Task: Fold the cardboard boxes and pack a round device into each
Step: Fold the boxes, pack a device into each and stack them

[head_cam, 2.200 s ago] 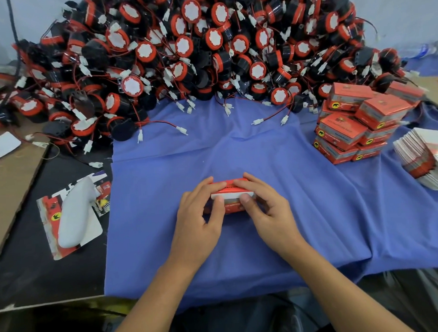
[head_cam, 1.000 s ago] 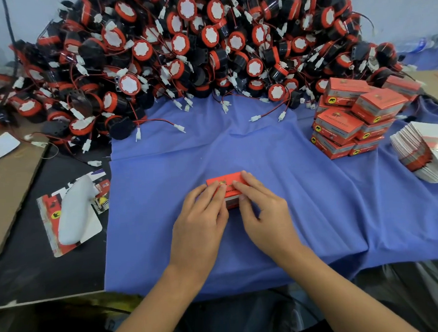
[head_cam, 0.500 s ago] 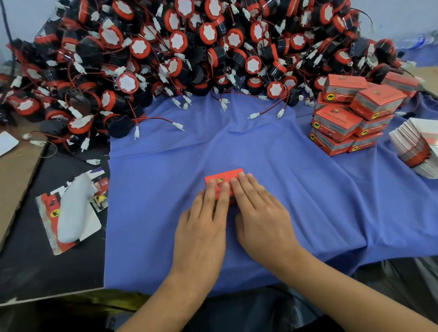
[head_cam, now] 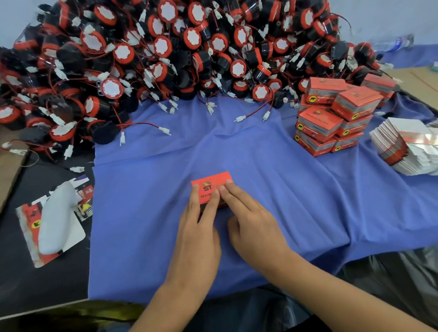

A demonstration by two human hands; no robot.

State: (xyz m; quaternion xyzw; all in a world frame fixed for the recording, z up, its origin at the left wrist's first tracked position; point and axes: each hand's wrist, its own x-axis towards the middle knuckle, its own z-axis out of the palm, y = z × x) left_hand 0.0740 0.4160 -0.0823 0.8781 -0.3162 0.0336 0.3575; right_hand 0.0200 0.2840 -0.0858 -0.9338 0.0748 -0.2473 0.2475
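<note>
The light is soft and even, fairly bright on the blue cloth (head_cam: 277, 193), and shadows are faint. The bottom edge is dark. A pale glare lies on the flat cartons (head_cam: 412, 153) at right. The wide lens curves the edges; details are slightly soft.

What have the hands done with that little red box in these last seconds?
The left hand and right hand gave up their curled hold and now lie flat, fingers pressing the box, whose white flap has been closed. The device pile and stacked boxes stayed put.
</note>
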